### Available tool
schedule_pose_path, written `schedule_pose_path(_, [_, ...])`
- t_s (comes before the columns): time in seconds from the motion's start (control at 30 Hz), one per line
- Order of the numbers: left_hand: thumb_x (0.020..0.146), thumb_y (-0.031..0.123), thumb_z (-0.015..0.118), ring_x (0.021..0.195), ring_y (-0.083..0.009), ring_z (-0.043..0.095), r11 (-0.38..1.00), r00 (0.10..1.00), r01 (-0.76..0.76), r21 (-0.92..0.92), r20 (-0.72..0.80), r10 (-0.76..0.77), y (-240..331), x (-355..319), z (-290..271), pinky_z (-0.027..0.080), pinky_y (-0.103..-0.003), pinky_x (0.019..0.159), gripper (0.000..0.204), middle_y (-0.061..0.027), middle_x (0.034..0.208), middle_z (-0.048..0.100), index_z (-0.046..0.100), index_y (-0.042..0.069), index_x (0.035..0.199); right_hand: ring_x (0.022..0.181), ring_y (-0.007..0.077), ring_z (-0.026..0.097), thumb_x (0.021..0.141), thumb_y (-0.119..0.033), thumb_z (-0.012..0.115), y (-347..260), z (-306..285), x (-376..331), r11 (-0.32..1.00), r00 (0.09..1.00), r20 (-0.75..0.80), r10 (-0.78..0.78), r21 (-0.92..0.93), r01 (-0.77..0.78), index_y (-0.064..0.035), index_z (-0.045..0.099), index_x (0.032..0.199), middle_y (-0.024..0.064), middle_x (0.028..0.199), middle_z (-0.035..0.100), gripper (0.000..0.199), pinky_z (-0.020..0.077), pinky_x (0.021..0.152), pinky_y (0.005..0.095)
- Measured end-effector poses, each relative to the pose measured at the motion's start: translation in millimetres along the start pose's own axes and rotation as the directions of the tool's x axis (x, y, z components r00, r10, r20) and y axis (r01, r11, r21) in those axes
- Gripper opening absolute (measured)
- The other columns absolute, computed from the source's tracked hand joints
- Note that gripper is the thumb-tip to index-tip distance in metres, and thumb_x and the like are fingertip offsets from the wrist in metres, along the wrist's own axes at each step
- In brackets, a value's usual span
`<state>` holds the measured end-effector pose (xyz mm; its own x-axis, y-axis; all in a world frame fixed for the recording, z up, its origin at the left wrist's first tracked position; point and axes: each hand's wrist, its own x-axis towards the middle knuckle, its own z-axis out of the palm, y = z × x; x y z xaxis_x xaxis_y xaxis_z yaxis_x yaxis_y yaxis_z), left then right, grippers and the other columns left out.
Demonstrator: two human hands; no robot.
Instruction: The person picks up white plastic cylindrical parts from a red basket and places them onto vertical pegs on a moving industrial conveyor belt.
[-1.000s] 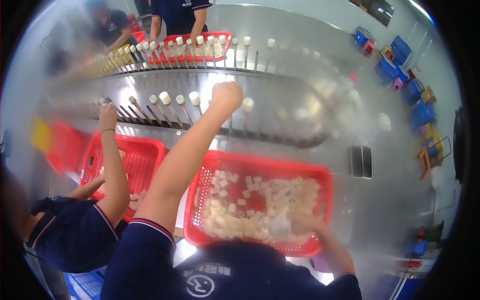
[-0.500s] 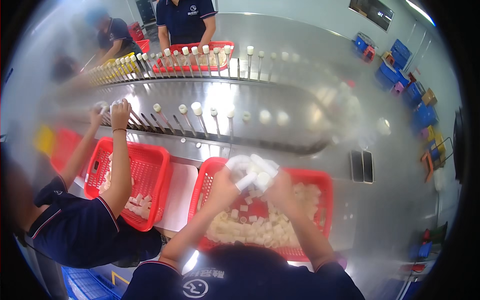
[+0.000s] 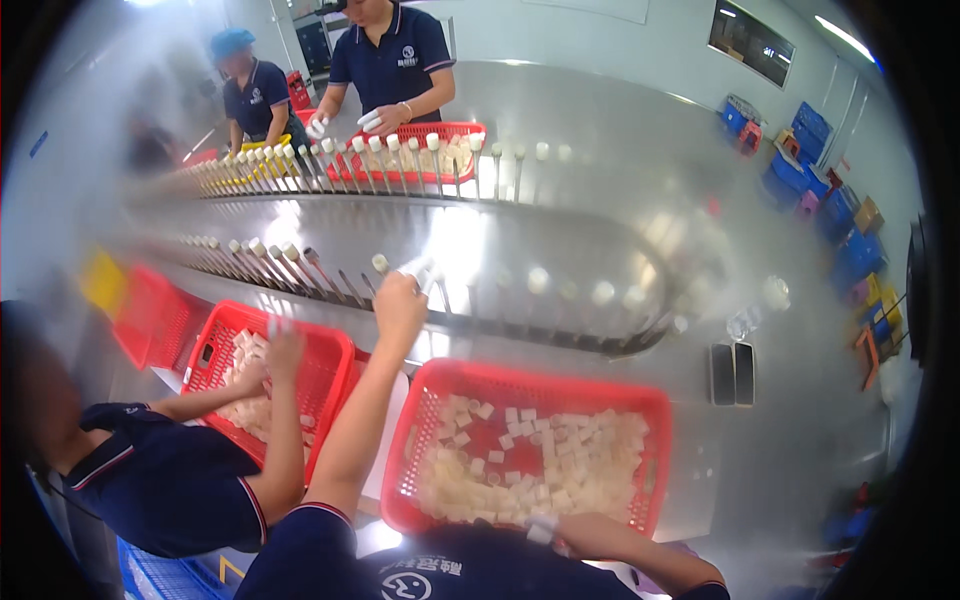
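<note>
My left hand reaches forward to the near row of upright rods. Its fingers are closed at a rod's top; a blurred white patch covers the fingertips, and what they grip cannot be made out. My right hand is drawn back at the near rim of the red basket. Its fingers are bunched, with white coverings on the tips, and anything inside them is hidden. Short white cylindrical pieces lie loose in that basket. Similar white pieces cap several rods to the left.
To the left, a co-worker's blurred hand hovers over a second red basket. Across the metal table, another person works at a far red basket behind a second rod row. Two dark phone-like slabs lie at right.
My hands, earlier together over the basket, have parted: the left went forward to the rods, the right back toward me. The co-worker's hands left the rods for the basket. My view shifted.
</note>
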<state>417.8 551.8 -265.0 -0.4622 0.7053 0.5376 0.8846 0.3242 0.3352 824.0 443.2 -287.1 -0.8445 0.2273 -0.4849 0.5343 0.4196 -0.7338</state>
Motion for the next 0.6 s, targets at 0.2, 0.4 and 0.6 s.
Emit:
schedule_pose_path(0.2, [0.066, 0.011, 0.057, 0.073, -0.0303, 0.057, 0.993, 0.983, -0.116, 0.031, 0.146, 0.111, 18, -8, 18, 0.047, -0.041, 0.064, 0.011, -0.0142, 0.073, 0.056, 0.061, 0.002, 0.071, 0.071, 0.0224, 0.059, 0.084, -0.022, 0.054, 4, -22, -8, 0.939, 0.959, 0.092, -0.268, 0.247, 0.238, -0.0099, 0.045, 0.125, 0.0100, 0.096, 0.060, 0.044, 0.0446, 0.066, 0.0328])
schedule_pose_path(0.4, [0.070, 0.014, 0.058, 0.072, -0.0302, 0.058, 0.988, 0.970, -0.149, -0.050, 0.189, 0.155, 50, -19, 15, 0.046, -0.041, 0.065, 0.013, -0.0137, 0.074, 0.059, 0.061, 0.003, 0.077, 0.069, 0.0180, 0.052, 0.084, -0.029, 0.052, -12, -34, -14, 0.946, 0.967, 0.225, -0.122, 0.320, 0.045, -0.0046, 0.045, 0.123, 0.0148, 0.087, 0.060, 0.046, 0.0435, 0.064, 0.0298])
schedule_pose_path(0.6, [0.082, 0.020, 0.056, 0.067, -0.0189, 0.058, 0.726, 0.864, 0.405, -0.555, 0.491, -0.106, 21, -94, 15, 0.046, -0.026, 0.053, 0.031, -0.0089, 0.091, 0.062, 0.056, 0.010, 0.111, 0.084, 0.0123, 0.054, 0.082, -0.029, 0.061, -30, -25, -2, 0.872, 0.995, 0.018, -0.101, 0.482, 0.080, -0.0101, 0.049, 0.122, 0.0030, 0.097, 0.058, 0.046, 0.0431, 0.075, 0.0269])
